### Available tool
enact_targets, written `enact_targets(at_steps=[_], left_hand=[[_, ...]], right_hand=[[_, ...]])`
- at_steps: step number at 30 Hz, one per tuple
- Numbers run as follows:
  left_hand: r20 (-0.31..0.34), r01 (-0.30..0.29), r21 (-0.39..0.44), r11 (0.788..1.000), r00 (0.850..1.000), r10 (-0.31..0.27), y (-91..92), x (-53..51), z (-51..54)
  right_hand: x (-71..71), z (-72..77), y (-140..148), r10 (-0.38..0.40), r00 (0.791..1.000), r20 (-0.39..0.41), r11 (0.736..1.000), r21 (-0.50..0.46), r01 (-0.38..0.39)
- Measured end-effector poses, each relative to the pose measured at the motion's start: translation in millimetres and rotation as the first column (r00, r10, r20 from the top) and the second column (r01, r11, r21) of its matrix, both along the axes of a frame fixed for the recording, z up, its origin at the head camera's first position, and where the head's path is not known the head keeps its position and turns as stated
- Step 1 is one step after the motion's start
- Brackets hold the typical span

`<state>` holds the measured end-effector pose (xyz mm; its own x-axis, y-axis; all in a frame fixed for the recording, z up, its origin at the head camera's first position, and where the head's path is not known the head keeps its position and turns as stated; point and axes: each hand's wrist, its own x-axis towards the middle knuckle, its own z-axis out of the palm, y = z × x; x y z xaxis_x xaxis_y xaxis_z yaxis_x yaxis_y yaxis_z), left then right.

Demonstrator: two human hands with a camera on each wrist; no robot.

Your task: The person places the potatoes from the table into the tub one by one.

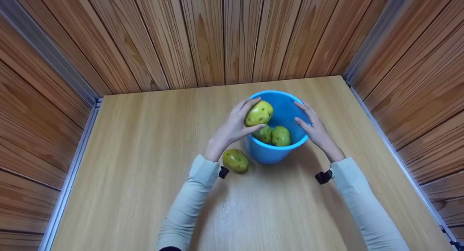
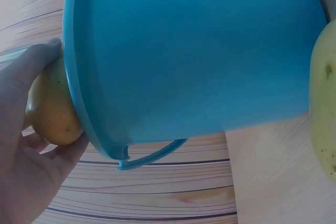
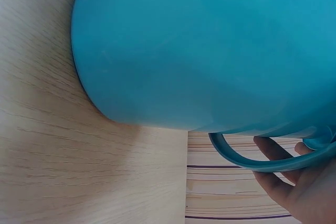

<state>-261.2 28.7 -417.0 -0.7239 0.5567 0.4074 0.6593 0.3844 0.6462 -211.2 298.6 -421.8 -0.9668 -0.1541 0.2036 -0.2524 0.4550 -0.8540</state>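
Note:
A blue bucket [image 1: 273, 155] stands upright on the table, with two green-yellow potatoes [image 1: 281, 136] visible inside. My left hand [image 1: 237, 124] grips another potato [image 1: 259, 113] at the bucket's left rim, thumb on its near side and fingers round the far side. The left wrist view shows that potato [image 2: 55, 103] beside the rim. At the right rim, my right hand [image 1: 315, 129] holds the bucket, thumb over the inside. Several of its fingers [image 3: 273, 182] appear behind the bucket's handle [image 3: 252, 163] in the right wrist view. One more potato [image 1: 235, 160] lies on the table, left of the bucket.
The pale wooden table [image 1: 145, 153] has metal rails [image 1: 76, 171] along both sides. Wood-panelled walls [image 1: 206, 37] rise at the back, left and right. The loose potato sits below my left wrist, close to the bucket's base.

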Motion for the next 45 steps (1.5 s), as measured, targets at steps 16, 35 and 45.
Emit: enact_targets(at_steps=[16,35,45], left_hand=[[-0.010,-0.043,0.024,0.999,0.999,0.043,-8.6,6.5,-2.4],[-0.001,-0.110,0.031,0.993,0.994,0.110,-36.8,8.9,-12.4],[0.011,-0.148,-0.010,0.989,0.989,0.148,-46.7,14.2,-27.6]], right_hand=[[-0.1,-3.1,-4,0.016,1.000,-0.008,1.000,-0.010,-0.016],[-0.5,-1.5,-1,0.007,1.000,-0.016,1.000,-0.018,-0.007],[-0.4,-1.2,-1,0.000,1.000,0.006,1.000,-0.014,0.000]])
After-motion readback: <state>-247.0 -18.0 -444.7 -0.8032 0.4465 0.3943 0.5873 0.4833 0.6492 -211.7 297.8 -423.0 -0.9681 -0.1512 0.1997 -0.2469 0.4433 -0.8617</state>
